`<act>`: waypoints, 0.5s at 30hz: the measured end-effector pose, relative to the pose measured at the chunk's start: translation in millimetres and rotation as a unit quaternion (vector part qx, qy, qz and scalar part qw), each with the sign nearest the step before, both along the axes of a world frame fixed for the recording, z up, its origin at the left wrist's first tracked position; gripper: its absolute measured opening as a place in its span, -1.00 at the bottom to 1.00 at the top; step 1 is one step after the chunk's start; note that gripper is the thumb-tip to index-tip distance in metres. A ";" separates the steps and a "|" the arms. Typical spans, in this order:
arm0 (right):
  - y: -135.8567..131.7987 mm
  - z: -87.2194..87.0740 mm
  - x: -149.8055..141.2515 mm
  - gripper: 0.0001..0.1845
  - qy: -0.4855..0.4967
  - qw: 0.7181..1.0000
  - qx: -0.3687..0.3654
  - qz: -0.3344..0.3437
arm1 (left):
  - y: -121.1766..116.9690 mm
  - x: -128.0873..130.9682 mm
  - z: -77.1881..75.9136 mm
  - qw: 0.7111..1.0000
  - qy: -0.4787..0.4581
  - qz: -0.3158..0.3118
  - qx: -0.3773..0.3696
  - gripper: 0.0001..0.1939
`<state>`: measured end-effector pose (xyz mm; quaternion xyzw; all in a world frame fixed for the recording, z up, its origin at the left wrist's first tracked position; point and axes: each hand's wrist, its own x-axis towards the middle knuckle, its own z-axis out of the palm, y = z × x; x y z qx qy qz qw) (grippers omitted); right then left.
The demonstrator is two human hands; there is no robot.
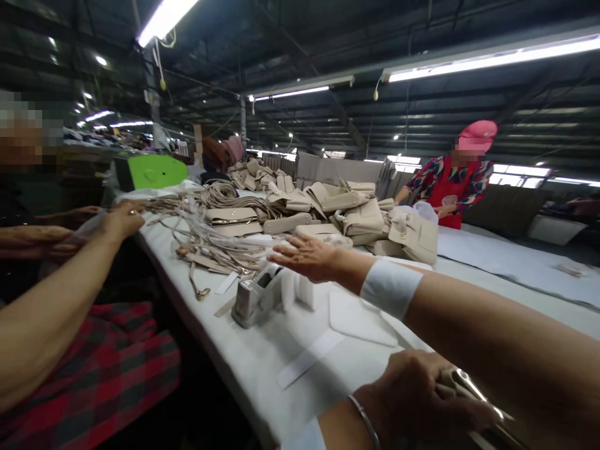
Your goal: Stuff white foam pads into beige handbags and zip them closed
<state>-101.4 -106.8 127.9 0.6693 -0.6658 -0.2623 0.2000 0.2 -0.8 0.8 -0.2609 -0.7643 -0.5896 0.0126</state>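
My right hand (307,256) is stretched over the table, palm down, fingers extended and apart, with nothing in it. It is above a tape dispenser (255,300) and close to the pile of beige bags (365,215). Low in the picture, my left hand (412,394), a bracelet at its wrist, is closed around a beige bag piece (454,382) with shiny metal trim; most of that piece is hidden by the hand and the dark lower corner. Beige straps (225,247) with metal clasps and clear plastic lie left of my right hand.
White sheets (359,315) and a pale strip (309,359) lie on the white-covered table (262,381). At the left, a co-worker's arm (79,281) reaches to the table edge. A person in a red apron (452,194) stands beyond the bags. A green machine (157,172) stands at the far left.
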 end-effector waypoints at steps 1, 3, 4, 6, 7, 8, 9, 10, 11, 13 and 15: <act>-7.2 -7.4 -6.6 -0.30 -0.007 1.000 0.025 -0.009 | -0.6 0.0 0.8 1.000 0.009 0.000 -0.010 -0.56; -8.9 -18.9 -16.8 -0.44 -0.020 0.998 0.059 -0.022 | -1.5 -0.6 2.3 0.999 0.020 -0.007 -0.026 -0.56; -4.4 -22.2 -20.8 -0.52 -0.026 0.997 0.064 -0.027 | -1.7 -1.1 2.9 0.999 0.024 -0.011 -0.031 -0.56; 11.7 -24.1 -28.0 -0.64 -0.028 0.997 0.062 -0.037 | -1.5 -2.7 4.0 0.999 0.027 -0.011 -0.040 -0.55; 22.1 -23.8 -31.6 -0.67 -0.023 0.997 0.057 -0.041 | -1.0 -3.8 4.3 0.999 0.028 -0.009 -0.045 -0.54; 33.3 -23.9 -35.5 -0.70 -0.015 0.998 0.046 -0.049 | -0.2 -5.1 4.3 0.998 0.027 -0.007 -0.051 -0.53; 44.8 -25.1 -39.6 -0.70 -0.004 0.998 0.027 -0.065 | 0.7 -6.3 4.0 0.998 0.028 -0.003 -0.057 -0.53; 56.4 -28.2 -43.9 -0.69 0.006 0.996 -0.002 -0.093 | 1.6 -7.4 3.5 0.998 0.031 0.004 -0.060 -0.52; 67.7 -33.4 -48.1 -0.67 0.012 0.990 -0.035 -0.135 | 2.5 -8.3 2.7 0.997 0.035 0.009 -0.061 -0.50; 88.7 -49.3 -55.8 -0.61 0.004 0.966 -0.082 -0.244 | 3.5 -9.2 1.1 0.997 0.050 0.018 -0.050 -0.48; 105.5 -66.7 -61.8 -0.56 -0.023 0.942 -0.078 -0.326 | 3.4 -8.9 0.2 0.998 0.062 0.016 -0.028 -0.46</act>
